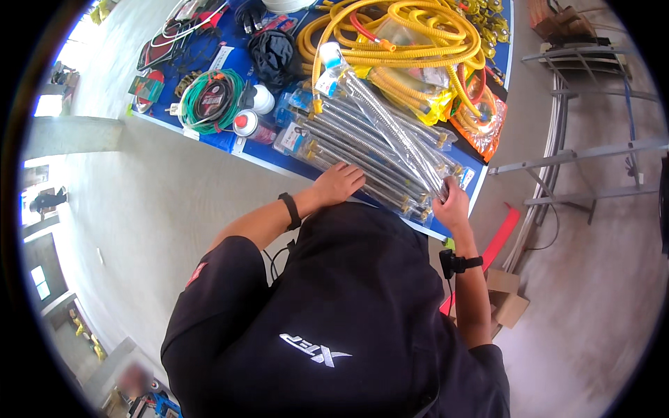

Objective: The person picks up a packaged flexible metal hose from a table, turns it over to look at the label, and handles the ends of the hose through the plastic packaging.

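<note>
My right hand (449, 202) is closed round the near end of a long silver corrugated hose in a clear bag (390, 122), which lies slanted over several similar bagged hoses (373, 164) with brass ends. My left hand (338, 182) rests on the lower hoses at the table's near edge, fingers slightly bent and apart. The hoses lie on the blue table (174, 118). Coiled yellow hoses (418, 21) are beyond them, beside an orange package (484, 136).
A green coil (205, 97), a spray can (254, 129) and a black bag (272, 56) sit on the table's left part. Metal racks (571, 157), a red strip (498, 237) and cardboard boxes (505, 303) are at right. A blurred person (136, 383) is at lower left.
</note>
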Demonstrator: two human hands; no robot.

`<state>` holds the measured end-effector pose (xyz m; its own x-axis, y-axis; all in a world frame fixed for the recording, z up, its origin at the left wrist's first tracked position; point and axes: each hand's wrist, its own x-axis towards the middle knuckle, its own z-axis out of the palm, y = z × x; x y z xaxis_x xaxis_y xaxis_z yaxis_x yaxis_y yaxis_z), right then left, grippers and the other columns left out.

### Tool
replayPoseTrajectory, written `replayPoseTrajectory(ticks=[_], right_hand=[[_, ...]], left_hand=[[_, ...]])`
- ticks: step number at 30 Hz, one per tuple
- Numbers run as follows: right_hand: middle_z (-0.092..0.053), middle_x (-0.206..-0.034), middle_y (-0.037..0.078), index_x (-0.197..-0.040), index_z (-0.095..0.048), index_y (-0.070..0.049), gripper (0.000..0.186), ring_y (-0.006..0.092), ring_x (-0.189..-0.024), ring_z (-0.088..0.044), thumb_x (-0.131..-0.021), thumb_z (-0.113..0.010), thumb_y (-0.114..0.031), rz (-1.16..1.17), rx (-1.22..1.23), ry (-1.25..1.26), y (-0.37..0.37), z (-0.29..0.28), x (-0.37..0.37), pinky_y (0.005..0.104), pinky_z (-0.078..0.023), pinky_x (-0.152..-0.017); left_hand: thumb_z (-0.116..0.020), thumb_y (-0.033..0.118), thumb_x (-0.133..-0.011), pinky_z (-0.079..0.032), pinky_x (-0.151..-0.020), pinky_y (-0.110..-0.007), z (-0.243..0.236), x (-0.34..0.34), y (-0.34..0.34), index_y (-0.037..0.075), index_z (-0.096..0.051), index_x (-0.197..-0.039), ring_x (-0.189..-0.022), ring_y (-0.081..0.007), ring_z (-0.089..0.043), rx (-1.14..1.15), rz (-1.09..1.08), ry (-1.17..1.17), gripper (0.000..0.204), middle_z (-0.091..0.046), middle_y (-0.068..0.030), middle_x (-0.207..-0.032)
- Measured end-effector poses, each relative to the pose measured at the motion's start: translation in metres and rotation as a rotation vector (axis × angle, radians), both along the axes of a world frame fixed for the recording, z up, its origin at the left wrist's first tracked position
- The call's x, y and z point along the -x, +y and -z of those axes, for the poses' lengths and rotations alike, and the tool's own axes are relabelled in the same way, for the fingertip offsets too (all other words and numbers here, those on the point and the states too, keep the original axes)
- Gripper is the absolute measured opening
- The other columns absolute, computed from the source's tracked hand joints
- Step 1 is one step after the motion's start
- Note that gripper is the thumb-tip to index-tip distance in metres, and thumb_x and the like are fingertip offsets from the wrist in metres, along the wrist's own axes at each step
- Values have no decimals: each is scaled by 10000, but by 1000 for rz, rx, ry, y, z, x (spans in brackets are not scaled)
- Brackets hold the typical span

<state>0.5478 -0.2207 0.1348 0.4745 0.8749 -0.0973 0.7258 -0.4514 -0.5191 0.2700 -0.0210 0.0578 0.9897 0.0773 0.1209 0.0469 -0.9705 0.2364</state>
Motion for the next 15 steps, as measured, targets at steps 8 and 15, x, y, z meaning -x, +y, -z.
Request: replayPoseTrajectory(ticks=[8,15], right_hand=[[-654,-767,174,-1063,-546,-64,397,377,-783,-650,-675,-618,-107,-107,10,-73,18,5,22,477,-508,-687],[-656,-904,166,-1053,-524,-59,405,390,-822,-619,-658,-612,-82,-269,55,-130,28,6,41,454,-469,-793]], left_hand=[[-538,161,-846,-408,-1051,-384,2,15,-6,50,-585,-1239,-1189,-235,-538,-31,-41,-117,412,-584,-78,-1222],[-563,153,-840,-386,-1080,-427,-5,27,4,86,-591,-1225,-1209,-211,-528,-24,68,-62,391,-580,-59,-1249]])
